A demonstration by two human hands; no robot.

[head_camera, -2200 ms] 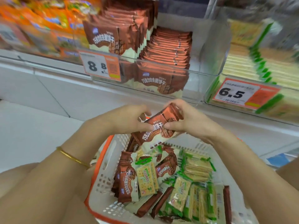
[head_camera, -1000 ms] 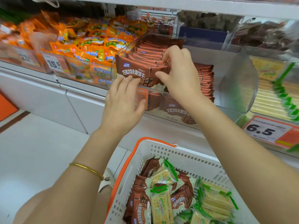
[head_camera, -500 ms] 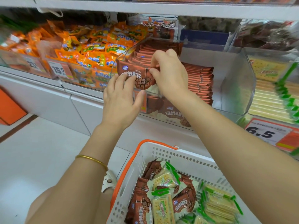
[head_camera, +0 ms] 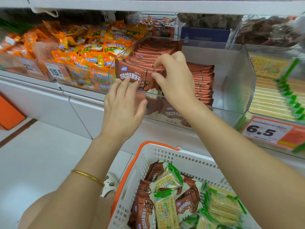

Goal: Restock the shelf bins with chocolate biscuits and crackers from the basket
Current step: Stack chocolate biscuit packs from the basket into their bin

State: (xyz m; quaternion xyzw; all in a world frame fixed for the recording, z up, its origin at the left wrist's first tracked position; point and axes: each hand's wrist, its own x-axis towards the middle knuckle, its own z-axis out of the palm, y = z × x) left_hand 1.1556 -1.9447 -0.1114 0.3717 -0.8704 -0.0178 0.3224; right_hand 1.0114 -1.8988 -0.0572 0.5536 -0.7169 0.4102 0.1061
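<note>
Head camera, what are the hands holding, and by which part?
The right hand pinches the front chocolate biscuit packet by its upper right edge; the left hand only touches its lower front with straight fingers.

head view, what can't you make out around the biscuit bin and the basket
- Biscuit bin's price tag, head view: the left hand covers its number.
- Basket, head view: the bottom edge cuts it off, so the pack count is unknowable.
- Far-left price tag, head view: blurred, digits unreadable.
- Chocolate biscuit pack, head view: the right hand pinching its corner hides whether it holds one pack or several.
</note>
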